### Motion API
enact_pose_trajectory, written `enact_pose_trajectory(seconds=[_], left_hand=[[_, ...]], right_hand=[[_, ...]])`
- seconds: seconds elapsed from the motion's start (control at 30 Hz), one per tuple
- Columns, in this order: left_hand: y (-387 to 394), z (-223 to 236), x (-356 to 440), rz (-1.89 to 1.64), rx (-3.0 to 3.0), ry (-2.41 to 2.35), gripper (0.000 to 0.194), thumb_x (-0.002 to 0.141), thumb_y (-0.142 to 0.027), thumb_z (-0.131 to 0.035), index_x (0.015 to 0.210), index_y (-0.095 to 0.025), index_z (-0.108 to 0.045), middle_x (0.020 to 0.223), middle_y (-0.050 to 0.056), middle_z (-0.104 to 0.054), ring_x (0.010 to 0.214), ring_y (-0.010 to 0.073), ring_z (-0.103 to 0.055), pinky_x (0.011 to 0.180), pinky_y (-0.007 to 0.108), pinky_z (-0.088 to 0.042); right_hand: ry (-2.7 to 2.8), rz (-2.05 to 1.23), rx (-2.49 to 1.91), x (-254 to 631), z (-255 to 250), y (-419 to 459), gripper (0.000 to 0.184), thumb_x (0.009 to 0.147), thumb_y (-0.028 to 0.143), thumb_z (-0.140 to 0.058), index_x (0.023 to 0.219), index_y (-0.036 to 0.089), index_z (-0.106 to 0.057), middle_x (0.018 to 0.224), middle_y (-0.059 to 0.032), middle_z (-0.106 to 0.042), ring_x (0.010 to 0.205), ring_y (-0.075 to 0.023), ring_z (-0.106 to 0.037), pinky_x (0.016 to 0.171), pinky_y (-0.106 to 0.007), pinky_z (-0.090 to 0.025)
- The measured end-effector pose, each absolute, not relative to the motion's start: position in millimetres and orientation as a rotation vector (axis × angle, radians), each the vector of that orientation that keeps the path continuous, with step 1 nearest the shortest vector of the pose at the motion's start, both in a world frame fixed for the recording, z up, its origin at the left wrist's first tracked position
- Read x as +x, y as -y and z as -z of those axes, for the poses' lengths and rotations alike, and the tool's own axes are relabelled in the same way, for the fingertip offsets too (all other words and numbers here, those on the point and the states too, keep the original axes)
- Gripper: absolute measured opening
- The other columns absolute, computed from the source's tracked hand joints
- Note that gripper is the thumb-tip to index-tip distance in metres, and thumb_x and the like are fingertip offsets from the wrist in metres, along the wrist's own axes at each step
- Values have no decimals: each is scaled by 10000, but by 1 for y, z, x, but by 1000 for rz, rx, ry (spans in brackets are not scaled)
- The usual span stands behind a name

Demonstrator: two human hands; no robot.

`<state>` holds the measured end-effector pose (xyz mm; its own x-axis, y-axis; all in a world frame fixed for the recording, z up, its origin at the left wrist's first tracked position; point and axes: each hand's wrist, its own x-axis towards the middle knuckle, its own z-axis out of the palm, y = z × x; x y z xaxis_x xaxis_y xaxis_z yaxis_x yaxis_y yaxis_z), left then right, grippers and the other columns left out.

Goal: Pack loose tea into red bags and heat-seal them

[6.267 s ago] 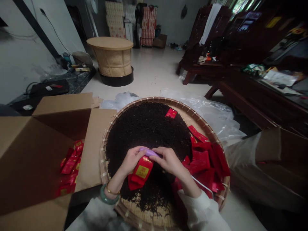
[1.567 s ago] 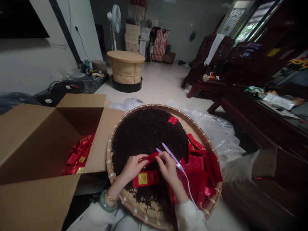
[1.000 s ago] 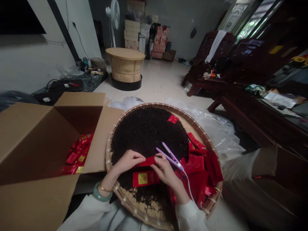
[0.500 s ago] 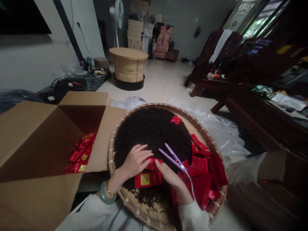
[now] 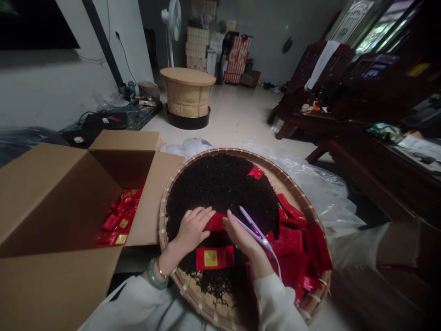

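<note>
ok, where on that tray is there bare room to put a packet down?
Bare weave on the tray shows along the far right rim, past the lone packet, and in a thin strip at the near edge. The tea pile fills the middle; empty packets crowd the right.

A pale, glossy floor [image 5: 237, 115] carried everything. An open cardboard box [image 5: 51, 202] sat on it at the left, just beside a round woven tray [image 5: 275, 170] at the centre. Clear plastic sheeting [image 5: 310, 179] lay spread on the floor behind and to the right of the tray, with a crumpled bit [image 5: 186, 146] at its far left edge. Farther back stood a round bamboo drum [image 5: 188, 94] on a dark base, a standing fan [image 5: 174, 23], and stacked cartons [image 5: 220, 50] against the far wall. Dark wooden furniture [image 5: 344, 101] stood along the right.
</note>
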<state>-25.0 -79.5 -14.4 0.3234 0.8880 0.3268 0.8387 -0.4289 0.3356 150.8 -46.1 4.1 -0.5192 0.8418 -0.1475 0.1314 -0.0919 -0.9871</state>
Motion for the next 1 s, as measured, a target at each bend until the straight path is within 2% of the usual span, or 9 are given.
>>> enact_pose_trajectory(seconds=[0.17, 0.37, 0.57, 0.63, 0.7, 0.77, 0.87, 0.93, 1.0], left_hand=[[78, 20, -28, -853, 2363, -1715, 669, 642, -80, -717, 1264, -223, -515, 1278, 97, -594, 1135, 294, -508, 888, 437, -469], [79, 21, -26, -934, 2294, -1709, 623, 639, -41, -708, 1215, -214, -548, 1123, 84, -650, 1004, 267, -553, 836, 422, -514], [80, 22, -29, -1149, 2179, -1731, 484, 688, -96, -711, 1143, -213, -595, 1059, 80, -677, 978, 254, -581, 831, 398, -525], [79, 18, -31, -1269, 2094, -1769, 408, 713, -135, -711, 1102, -203, -609, 1030, 75, -686, 947, 244, -595, 823, 389, -527], [78, 13, -35, -1392, 1994, -1820, 359, 735, -181, -709, 1080, -200, -613, 1019, 73, -687, 930, 237, -607, 818, 385, -526], [76, 9, -39, -1510, 1912, -1878, 345, 749, -221, -704, 1081, -194, -612, 1019, 79, -684, 934, 236, -617, 830, 391, -521], [75, 6, -47, -1638, 1837, -1967, 345, 766, -265, -689, 1091, -176, -612, 1028, 96, -680, 955, 241, -624, 860, 404, -512], [74, 8, -51, -1675, 1810, -2004, 351, 770, -280, -682, 1096, -169, -613, 1039, 104, -677, 965, 241, -626, 871, 407, -509], [73, 11, -54, -1692, 1801, -2028, 352, 766, -283, -684, 1092, -169, -614, 1038, 107, -674, 961, 242, -629, 872, 410, -509]], right_hand=[[1594, -1978, -890, 141, -12, 40, 693, 884, 689, -217, 1143, 211, -645, 1106, -96, -683, 1203, -237, -533, 1062, -445, -344], [1646, -1921, -918, 132, -25, 42, 623, 896, 658, -276, 1084, 218, -676, 1041, -62, -712, 1172, -218, -552, 1070, -427, -340], [1687, -1769, -1102, 145, -36, 31, 673, 844, 715, -305, 925, 199, -729, 873, -88, -748, 1028, -263, -642, 1045, -475, -351], [1559, -1580, -1191, 151, -31, 20, 713, 854, 710, -253, 911, 174, -720, 822, -110, -747, 951, -278, -670, 977, -495, -413], [1520, -1260, -1270, 149, -20, 10, 654, 877, 655, -270, 973, 168, -696, 890, -125, -740, 943, -279, -671, 932, -489, -449], [1755, -890, -1319, 138, -5, 5, 528, 853, 581, -429, 1105, 175, -653, 1116, -146, -684, 1112, -304, -592, 983, -503, -407], [2396, -500, -1171, 107, 19, 7, 625, 752, 454, -647, 1306, 192, -528, 1482, -152, -357, 1395, -391, -203, 1083, -599, -207], [2693, -298, -989, 82, 31, 9, 674, 736, 424, -680, 1342, 199, -489, 1535, -145, -236, 1421, -390, -68, 1103, -617, -100], [2827, -228, -809, 59, 39, 7, 678, 786, 440, -616, 1386, 185, -430, 1543, -140, -216, 1429, -365, -25, 1118, -594, -48]])
